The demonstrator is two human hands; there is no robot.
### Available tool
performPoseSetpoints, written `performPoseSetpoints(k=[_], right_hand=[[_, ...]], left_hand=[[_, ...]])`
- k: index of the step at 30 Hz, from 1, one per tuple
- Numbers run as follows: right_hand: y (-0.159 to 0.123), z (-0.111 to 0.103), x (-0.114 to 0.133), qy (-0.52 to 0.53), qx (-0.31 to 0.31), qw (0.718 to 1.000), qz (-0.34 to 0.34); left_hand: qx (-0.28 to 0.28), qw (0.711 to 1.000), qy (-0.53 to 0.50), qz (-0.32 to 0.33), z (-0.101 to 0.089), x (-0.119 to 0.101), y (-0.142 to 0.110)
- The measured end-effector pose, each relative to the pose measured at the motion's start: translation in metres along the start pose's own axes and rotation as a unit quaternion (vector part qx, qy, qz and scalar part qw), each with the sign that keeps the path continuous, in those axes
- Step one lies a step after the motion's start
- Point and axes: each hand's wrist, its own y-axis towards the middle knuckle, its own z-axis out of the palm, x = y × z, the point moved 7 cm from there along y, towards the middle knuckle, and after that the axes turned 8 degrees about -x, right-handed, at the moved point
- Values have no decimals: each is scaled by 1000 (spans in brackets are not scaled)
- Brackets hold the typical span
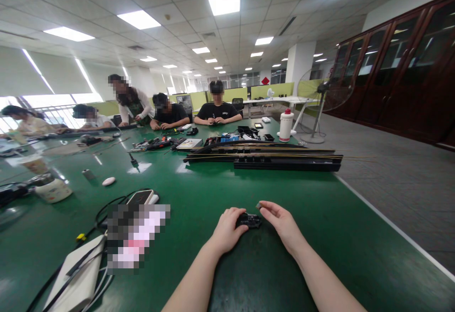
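On the green table (199, 198), right in front of me, lies a small black mechanical part (251, 221) with some shiny metal on its top. My left hand (229, 226) is closed around its left end, thumb in front and fingers behind. Just up and to the right, my right hand (282, 222) pinches a small grey piece (259, 205) between thumb and fingertips. That piece is held close above the part's right end; whether they touch I cannot tell. What exactly the two pieces are is too small to make out.
Long black rails with thin rods (287, 160) lie across the table ahead. A white bottle with a red cap (286, 126) stands behind them. To my left are a power bank (76, 274), cables and a blurred-out device. Several people sit or stand around the far side.
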Motion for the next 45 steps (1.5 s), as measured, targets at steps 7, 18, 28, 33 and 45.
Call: performPoseSetpoints(k=[7, 18, 28, 33, 45], right_hand=[[-2, 10, -4, -168, 52, 981, -83], [-11, 22, 1, -363, 104, 906, -189], [-10, 21, -1, -366, 96, 907, -187], [-12, 23, 2, -373, 102, 903, -188], [-10, 16, -2, -326, 108, 927, -153]], left_hand=[[-3, 1000, 2, 9, 2, 4, 1], [-10, 1000, 3, 18, 3, 6, 0], [-6, 1000, 7, 13, 2, 3, 1], [-3, 1000, 6, 12, 2, 2, 1], [-5, 1000, 7, 6, 3, 5, 1]])
